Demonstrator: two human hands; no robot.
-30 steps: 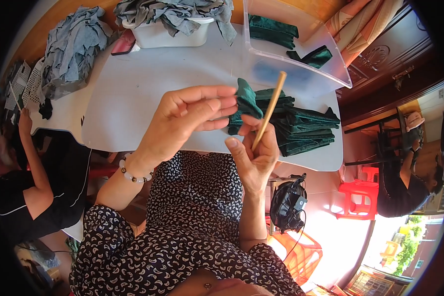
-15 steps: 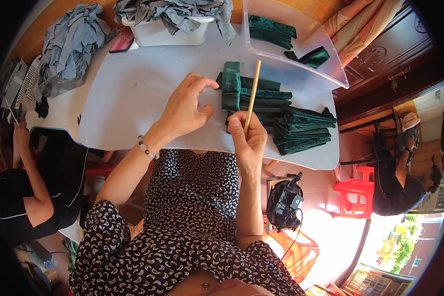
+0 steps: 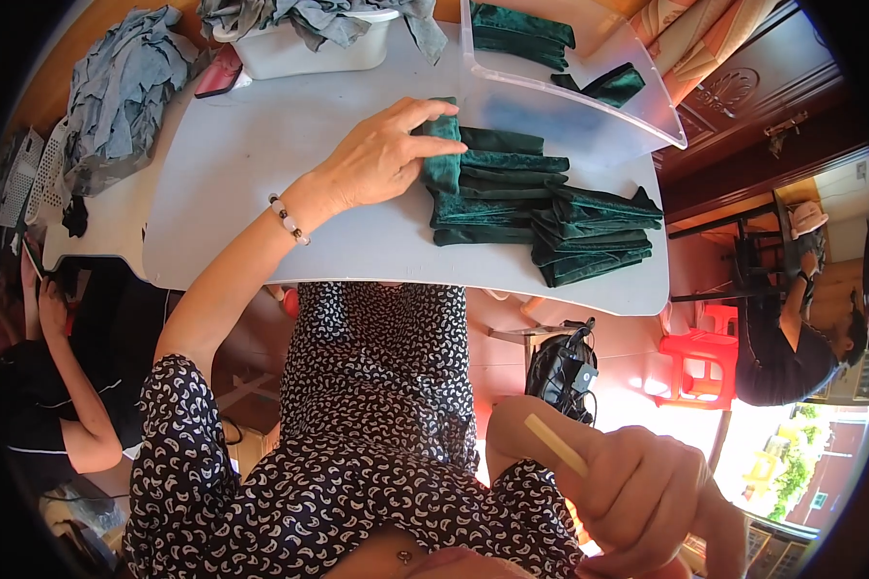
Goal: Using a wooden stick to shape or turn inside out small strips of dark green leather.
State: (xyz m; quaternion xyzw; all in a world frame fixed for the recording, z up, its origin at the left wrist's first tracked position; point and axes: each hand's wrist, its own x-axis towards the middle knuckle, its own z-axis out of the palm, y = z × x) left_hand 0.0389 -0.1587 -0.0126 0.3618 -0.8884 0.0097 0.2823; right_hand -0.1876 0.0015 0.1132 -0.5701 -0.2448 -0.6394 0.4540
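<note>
My left hand [image 3: 381, 154] reaches over the table to a folded green velvet piece [image 3: 442, 169]. Its fingers are stretched and apart across the upper part of the piece; whether they press on it I cannot tell. Close to the camera at the lower right, my right hand [image 3: 637, 502] is closed round a thin gold-coloured stick [image 3: 554, 442], one end of which sticks out of the fist. Several more green velvet strips [image 3: 512, 188] lie overlapped in a pile right of my left hand, some bunched at the pile's right end.
A clear plastic box [image 3: 570, 106] with green velvet pieces stands at the table's [image 3: 261, 174] back right. Behind are a white tub [image 3: 309, 53] of grey cloth and a grey cloth heap [image 3: 126, 87]. A person [image 3: 77, 405] sits at left, another [image 3: 792, 347] at far right near red stools [image 3: 700, 372].
My right hand has moved from the velvet pile down and right, up close to the camera, with the stick. My left hand has gone forward and right onto the upright velvet piece.
</note>
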